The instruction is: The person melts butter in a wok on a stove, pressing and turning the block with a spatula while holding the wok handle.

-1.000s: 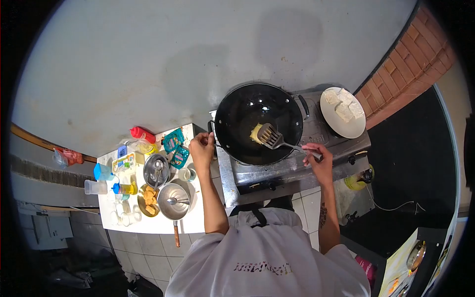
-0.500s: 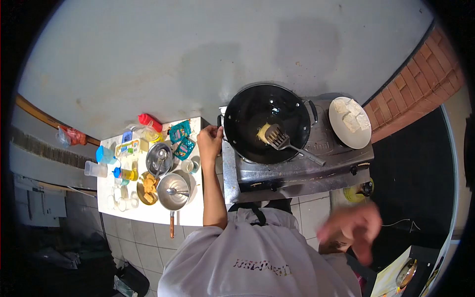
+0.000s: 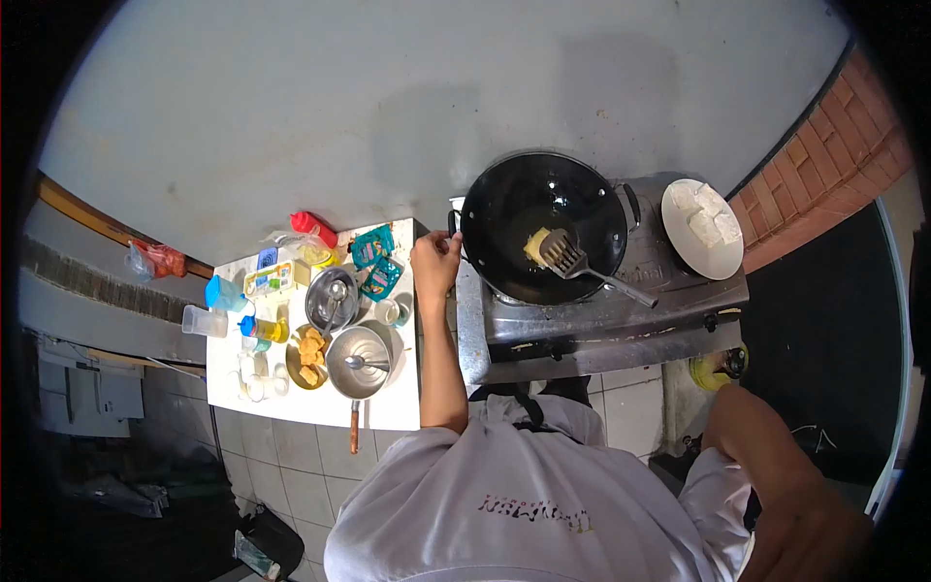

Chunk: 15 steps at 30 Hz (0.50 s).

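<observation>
My left hand (image 3: 435,262) is closed on the left handle of a black wok (image 3: 504,194). Low at the right edge my right hand (image 3: 815,538) is dark and blurred, close to my body, its fingers not clear. Inside the wok lies a yellowish piece of food (image 3: 535,248), with the head of a slotted spatula (image 3: 564,256) against it. The spatula's handle rests over the wok's near right rim, with no hand on it. Right of the wok, a white plate (image 3: 686,239) bears several white pieces (image 3: 716,228).
The wok stands on a metal stove (image 3: 621,335). On a white table (image 3: 398,412) at left are a saucepan (image 3: 349,379), a metal bowl (image 3: 318,303), a golden bowl (image 3: 297,374) of fried pieces, green packets (image 3: 372,247), bottles and a red bottle (image 3: 312,228).
My right hand has let go of the spatula and moved down and back to the lower right. The spatula stays in the wok. The whole view has shifted somewhat.
</observation>
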Tool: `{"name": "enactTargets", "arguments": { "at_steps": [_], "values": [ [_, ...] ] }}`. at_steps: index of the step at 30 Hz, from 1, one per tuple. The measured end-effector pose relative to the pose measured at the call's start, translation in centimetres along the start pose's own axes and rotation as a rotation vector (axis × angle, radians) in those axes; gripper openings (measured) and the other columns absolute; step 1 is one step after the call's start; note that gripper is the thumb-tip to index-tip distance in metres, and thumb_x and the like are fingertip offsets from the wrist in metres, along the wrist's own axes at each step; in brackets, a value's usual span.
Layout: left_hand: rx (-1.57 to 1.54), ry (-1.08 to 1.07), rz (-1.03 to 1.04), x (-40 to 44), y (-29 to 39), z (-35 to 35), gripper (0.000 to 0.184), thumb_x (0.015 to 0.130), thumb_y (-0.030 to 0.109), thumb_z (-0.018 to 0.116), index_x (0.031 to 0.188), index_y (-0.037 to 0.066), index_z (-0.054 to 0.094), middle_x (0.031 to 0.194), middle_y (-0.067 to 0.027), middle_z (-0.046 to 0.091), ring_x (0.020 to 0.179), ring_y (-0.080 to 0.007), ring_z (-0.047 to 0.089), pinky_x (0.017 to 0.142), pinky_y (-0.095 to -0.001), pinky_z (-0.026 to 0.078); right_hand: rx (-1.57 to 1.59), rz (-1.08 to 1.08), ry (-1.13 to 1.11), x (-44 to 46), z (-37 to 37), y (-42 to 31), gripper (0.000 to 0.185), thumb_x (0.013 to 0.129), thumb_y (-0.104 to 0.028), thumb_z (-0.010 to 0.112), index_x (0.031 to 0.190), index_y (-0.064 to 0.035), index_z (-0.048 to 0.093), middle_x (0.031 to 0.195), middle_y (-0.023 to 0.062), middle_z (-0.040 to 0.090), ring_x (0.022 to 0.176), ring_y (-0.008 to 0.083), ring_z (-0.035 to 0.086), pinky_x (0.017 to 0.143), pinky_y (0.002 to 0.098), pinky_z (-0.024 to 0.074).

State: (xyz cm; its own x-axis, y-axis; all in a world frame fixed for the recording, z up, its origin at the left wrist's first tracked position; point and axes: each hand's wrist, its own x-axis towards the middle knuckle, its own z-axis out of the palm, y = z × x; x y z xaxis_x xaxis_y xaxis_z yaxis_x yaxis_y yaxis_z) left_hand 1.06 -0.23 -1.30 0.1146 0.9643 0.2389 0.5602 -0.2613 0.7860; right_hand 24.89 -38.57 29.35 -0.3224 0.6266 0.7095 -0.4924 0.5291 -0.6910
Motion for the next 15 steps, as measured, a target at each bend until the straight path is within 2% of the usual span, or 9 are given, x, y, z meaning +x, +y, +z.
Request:
{"name": "enactTargets", "arguments": {
  "at_steps": [4,14,15],
  "values": [
    [0.039,0.011,0.036,0.0,-0.3,0.2,0.029,0.081,0.024,0.075,0.09,-0.004,0.072,0.062,-0.0133,0.062,0.055,-0.0235,0.061,0.057,-0.0357,0.048,-0.218,-0.024,0.019,3.6,0.7,0.9,0.053,0.094,-0.036,0.058,0.133,-0.0018,0.047,0.103,0.0156,0.066,0.059,0.0263,0.059,0.061,0.042,0.0522],
    [0.008,0.028,-0.012,-0.2,0.1,0.1,0.03,0.081,0.024,0.075,0.091,-0.005,0.071,0.062,-0.0126,0.063,0.055,-0.0226,0.061,0.056,-0.0354,0.047,-0.335,-0.022,-0.024,4.2,1.4,-0.4,0.052,0.094,-0.035,0.059,0.133,-0.0028,0.048,0.104,0.0139,0.066,0.059,0.0255,0.059,0.061,0.0407,0.0514],
    [0.034,-0.005,-0.031,0.0,0.4,-0.1,0.03,0.082,0.025,0.074,0.09,-0.004,0.072,0.068,-0.0146,0.067,0.06,-0.0237,0.065,0.06,-0.0354,0.05,-0.336,-0.026,-0.035,4.2,1.2,-0.5,0.052,0.094,-0.035,0.059,0.133,-0.0029,0.048,0.104,0.0137,0.066,0.059,0.0254,0.059,0.061,0.0405,0.0513]
  ]
}}
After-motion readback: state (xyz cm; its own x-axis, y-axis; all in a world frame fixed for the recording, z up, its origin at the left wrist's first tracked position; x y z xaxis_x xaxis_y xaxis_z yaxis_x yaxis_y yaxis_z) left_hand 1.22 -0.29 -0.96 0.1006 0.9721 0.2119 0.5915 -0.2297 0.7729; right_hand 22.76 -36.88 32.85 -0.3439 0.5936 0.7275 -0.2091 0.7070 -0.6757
